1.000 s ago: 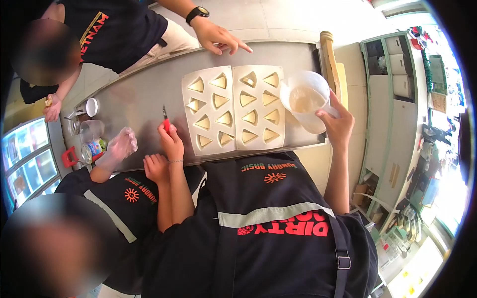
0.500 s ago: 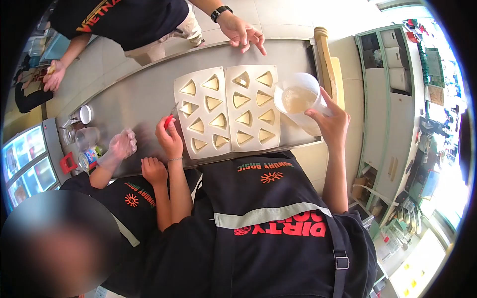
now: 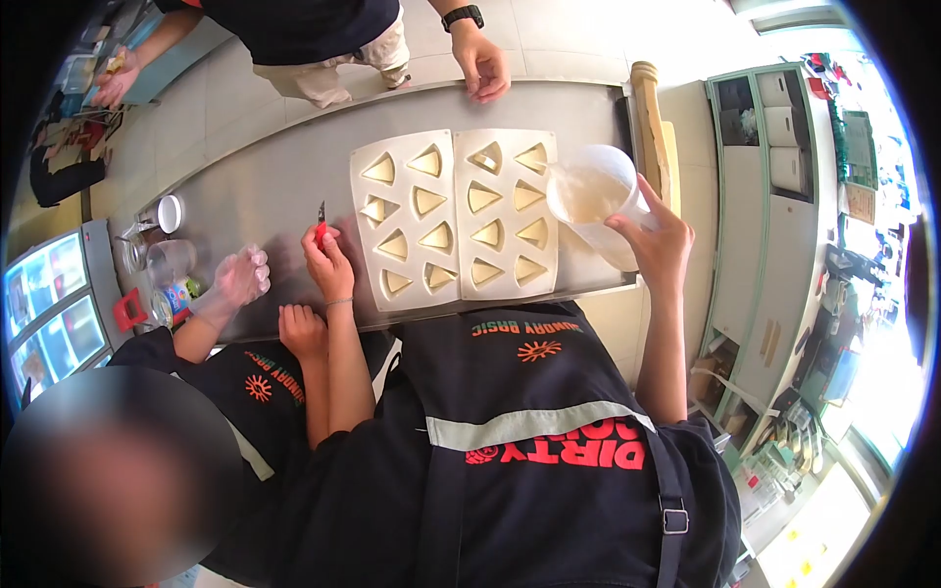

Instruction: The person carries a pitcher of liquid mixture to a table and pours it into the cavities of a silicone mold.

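in the head view, the fingers of my right hand (image 3: 665,238) are closed on the handle of a translucent measuring jug (image 3: 600,235), with my thumb pressed near its rim. the jug is tilted, its spout over the right edge of the nearest mould, and cloudy pale liquid (image 3: 591,203) lies inside; i cannot tell whether any is leaving the spout.

the fingers of my left hand (image 3: 331,263) are curled together around a red-handled tool (image 3: 321,232), its narrow metal tip pointing away from me, just beside the other mould and apart from it.

the two cream-coloured moulds, the left mould (image 3: 403,182) and the right mould (image 3: 509,217), lie side by side on the metal surface (image 3: 294,167) between my hands. each has eight wedge-shaped cavities, pale yellowish inside.

to my left are a co-worker's gloved hand (image 3: 241,279), fingers bent, and that person's bare hand (image 3: 304,333), close to my left wrist. a hand with a black watch (image 3: 484,71) hangs across the far edge of the surface, fingers loosely bent. jars and a white tub (image 3: 170,213) stand at the surface's left end; a wooden rod (image 3: 646,108) is just past its right end.
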{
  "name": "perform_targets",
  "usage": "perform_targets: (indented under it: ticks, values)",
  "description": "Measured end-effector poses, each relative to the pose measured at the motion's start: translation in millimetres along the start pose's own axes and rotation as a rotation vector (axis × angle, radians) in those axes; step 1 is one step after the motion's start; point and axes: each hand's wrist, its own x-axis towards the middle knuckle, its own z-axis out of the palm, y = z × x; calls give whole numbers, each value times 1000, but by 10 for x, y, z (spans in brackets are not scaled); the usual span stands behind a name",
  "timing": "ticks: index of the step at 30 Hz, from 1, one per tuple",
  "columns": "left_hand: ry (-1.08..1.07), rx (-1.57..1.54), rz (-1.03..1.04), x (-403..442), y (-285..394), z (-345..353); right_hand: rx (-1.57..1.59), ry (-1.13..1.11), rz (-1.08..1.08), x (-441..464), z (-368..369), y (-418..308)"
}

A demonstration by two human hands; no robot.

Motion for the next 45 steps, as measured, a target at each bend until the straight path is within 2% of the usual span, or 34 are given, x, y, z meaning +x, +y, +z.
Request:
perform_targets:
  ticks: [12,14,45]
  values:
    - [-3,-25,-19,-31,-17,12,-2,13,24,-20,-10,68]
    - [34,15,87,-24,-58,27,1,11,33,-26,-11,62]
    - [18,-41,42,-46,5,15,-11,-2,24,-57,-69,42]
